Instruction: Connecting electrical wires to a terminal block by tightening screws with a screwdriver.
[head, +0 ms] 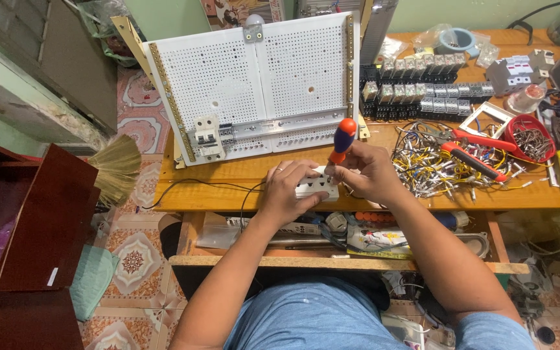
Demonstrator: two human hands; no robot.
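Fingers (348,170) grip screwdriver (343,139) above white block (315,186).

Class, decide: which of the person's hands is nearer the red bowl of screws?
Right. The right hand is between the left hand and the red bowl, which sits further right.

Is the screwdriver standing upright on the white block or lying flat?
Upright, slightly tilted. The screwdriver has its orange handle up in the right hand, tip down at the white block, which the left hand steadies.
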